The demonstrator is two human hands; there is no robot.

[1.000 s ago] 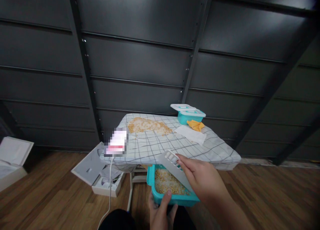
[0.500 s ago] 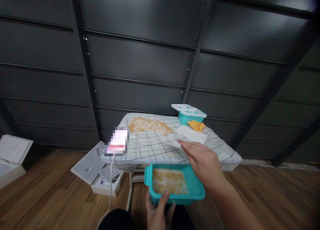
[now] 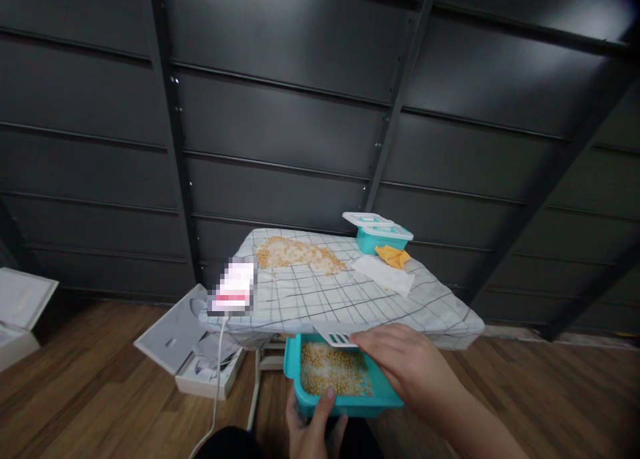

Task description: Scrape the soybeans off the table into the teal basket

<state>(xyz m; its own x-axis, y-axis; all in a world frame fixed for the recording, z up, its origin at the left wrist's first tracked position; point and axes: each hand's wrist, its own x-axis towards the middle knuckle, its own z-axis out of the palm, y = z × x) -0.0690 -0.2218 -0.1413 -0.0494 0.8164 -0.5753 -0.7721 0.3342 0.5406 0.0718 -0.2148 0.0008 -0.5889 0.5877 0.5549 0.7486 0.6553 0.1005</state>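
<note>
My left hand (image 3: 313,424) grips the near side of a teal plastic container (image 3: 360,407), thumb over the rim and fingers underneath. Inside lie yellow beans mixed with white grains (image 3: 333,369), mostly toward the left. My right hand (image 3: 400,359) is closed on a white slotted spatula (image 3: 334,334), whose blade is above the container's far rim by the table edge. The spatula's handle is hidden by the hand. On the table beyond, more yellow beans and white grains (image 3: 295,254) are spread over the checked cloth (image 3: 295,299).
A second teal box (image 3: 373,241) with white lids stands at the back right, near a yellow cloth (image 3: 393,256) and a white sheet (image 3: 383,274). A blurred phone-like screen (image 3: 233,286) with a cable is at the left edge. An open white box (image 3: 200,379) lies on the floor.
My right hand has come down and toward me from the tabletop to the container's far rim, with the spatula's slotted blade now visible. The container has shifted slightly left and down in view.
</note>
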